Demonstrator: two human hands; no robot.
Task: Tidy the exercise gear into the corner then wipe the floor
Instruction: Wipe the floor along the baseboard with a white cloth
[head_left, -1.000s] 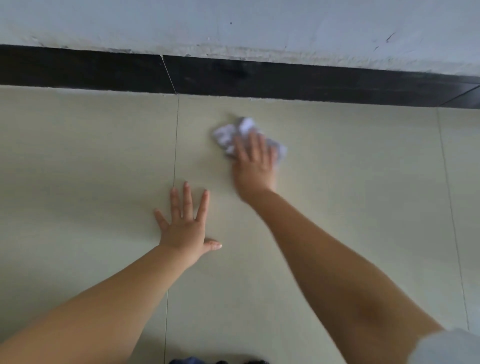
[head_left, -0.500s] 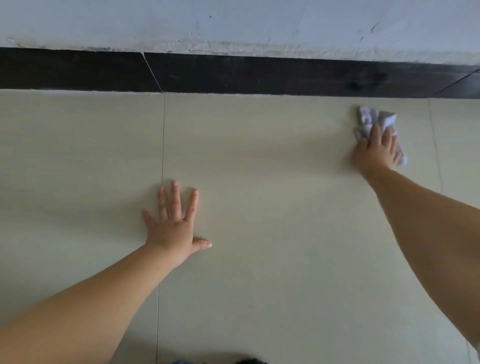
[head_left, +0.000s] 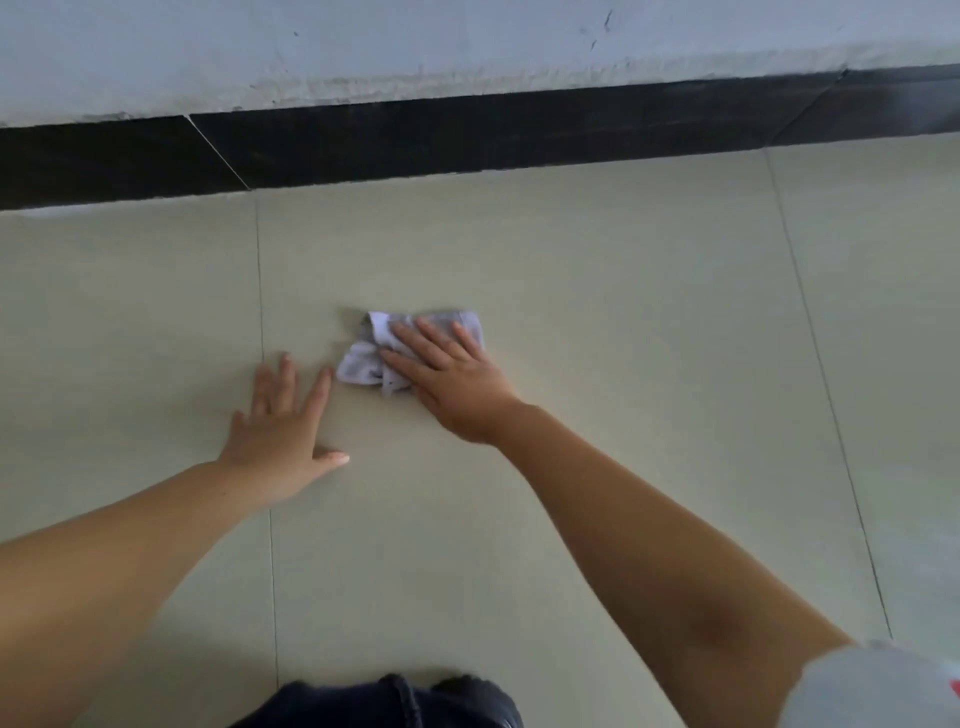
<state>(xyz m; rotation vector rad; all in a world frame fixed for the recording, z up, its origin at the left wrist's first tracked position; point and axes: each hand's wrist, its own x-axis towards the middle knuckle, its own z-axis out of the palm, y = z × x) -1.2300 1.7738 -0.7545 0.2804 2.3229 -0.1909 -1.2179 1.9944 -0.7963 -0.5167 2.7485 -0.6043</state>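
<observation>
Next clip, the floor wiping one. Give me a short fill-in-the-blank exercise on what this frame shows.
1. The right hand presses flat on a crumpled ____.
2. The left hand rests with fingers spread on the bare ____.
3. The cloth lies just to the ____ of the left hand's fingertips.
4. A ____ skirting strip runs along the foot of the wall.

Missing words: cloth; floor; right; dark

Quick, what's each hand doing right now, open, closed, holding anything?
Left hand: open, fingers spread, palm flat on the floor, holding nothing.
Right hand: open, straight fingers pressing the cloth onto the floor.
</observation>
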